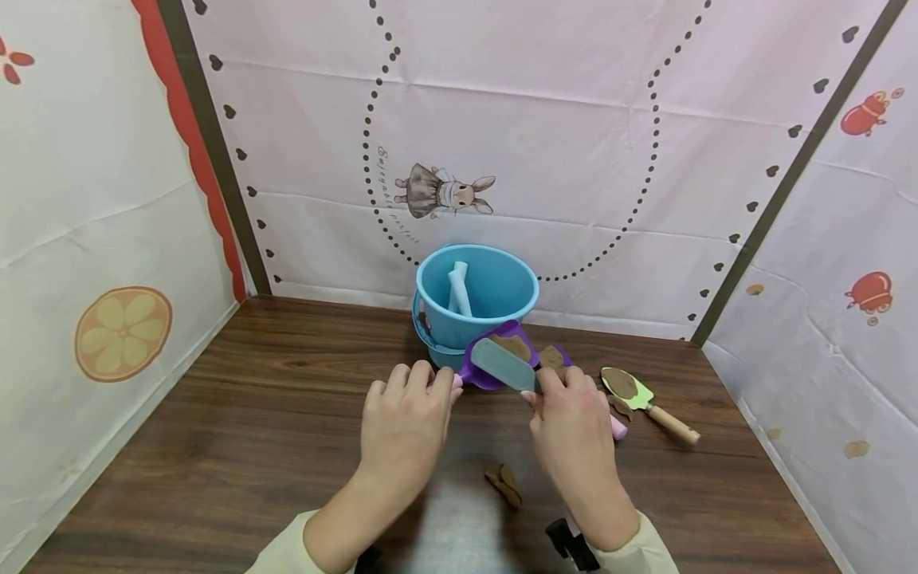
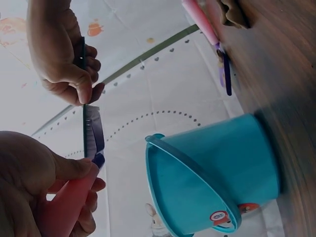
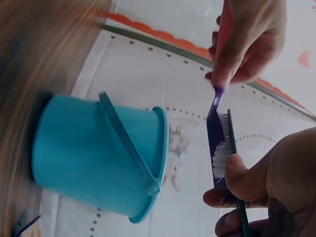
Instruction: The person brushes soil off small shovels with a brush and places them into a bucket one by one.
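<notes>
My left hand [image 1: 409,410] grips the pink handle [image 2: 69,202] of a purple toy shovel [image 1: 479,376], held in the air in front of the bucket. A brown patch [image 1: 512,345] shows on its blade. Between fingers and thumb, my right hand [image 1: 574,422] pinches a brush with a grey-green back [image 1: 504,366]. The brush lies over the blade, and its white bristles [image 3: 223,155] face the shovel in the right wrist view. A light-blue bucket [image 1: 476,315] stands just behind, with pale-blue stick-like pieces [image 1: 460,288] inside.
Right of the bucket lies another purple shovel [image 1: 564,355] with a pink handle [image 1: 618,428], partly hidden by my right hand. Beside it is a green trowel [image 1: 638,395] with a wooden handle. A crumpled brown piece [image 1: 505,484] rests on the table [image 1: 301,422] between my forearms.
</notes>
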`<action>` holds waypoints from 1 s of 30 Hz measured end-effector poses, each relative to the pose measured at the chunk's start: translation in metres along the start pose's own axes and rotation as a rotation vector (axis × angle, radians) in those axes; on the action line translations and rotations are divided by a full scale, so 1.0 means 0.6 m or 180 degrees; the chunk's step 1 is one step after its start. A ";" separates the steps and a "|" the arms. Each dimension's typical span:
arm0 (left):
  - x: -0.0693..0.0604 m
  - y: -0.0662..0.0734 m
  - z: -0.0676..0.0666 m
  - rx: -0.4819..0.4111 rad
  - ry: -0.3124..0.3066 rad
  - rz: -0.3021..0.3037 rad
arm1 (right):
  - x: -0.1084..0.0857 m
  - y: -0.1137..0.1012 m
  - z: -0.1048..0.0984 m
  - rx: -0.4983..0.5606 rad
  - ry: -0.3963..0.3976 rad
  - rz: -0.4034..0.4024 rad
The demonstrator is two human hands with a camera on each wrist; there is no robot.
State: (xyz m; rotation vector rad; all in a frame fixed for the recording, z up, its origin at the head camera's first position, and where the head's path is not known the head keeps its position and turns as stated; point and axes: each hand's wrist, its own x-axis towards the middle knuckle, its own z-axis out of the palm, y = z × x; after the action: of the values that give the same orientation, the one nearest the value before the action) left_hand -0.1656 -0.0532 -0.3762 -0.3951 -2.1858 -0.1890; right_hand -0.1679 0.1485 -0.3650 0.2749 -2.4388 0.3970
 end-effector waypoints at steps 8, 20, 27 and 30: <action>-0.002 -0.004 -0.001 0.0029 -0.0018 -0.0077 | 0.015 0.023 -0.003 -0.0155 -0.0020 0.0214; -0.001 -0.004 -0.003 -0.0060 -0.0273 -0.0156 | -0.003 -0.015 0.001 0.0012 -0.0055 -0.0384; -0.002 -0.003 -0.014 -0.0067 -0.0206 -0.0100 | 0.010 0.019 -0.004 -0.0095 0.0118 0.0114; -0.003 -0.003 -0.018 -0.0066 -0.0180 -0.0080 | 0.019 0.040 -0.016 -0.0069 -0.0025 0.0366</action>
State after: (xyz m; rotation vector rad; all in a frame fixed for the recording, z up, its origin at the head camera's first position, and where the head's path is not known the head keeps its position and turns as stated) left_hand -0.1571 -0.0582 -0.3709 -0.3889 -2.2467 -0.2170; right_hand -0.1782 0.1729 -0.3559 0.1273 -2.4722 0.4198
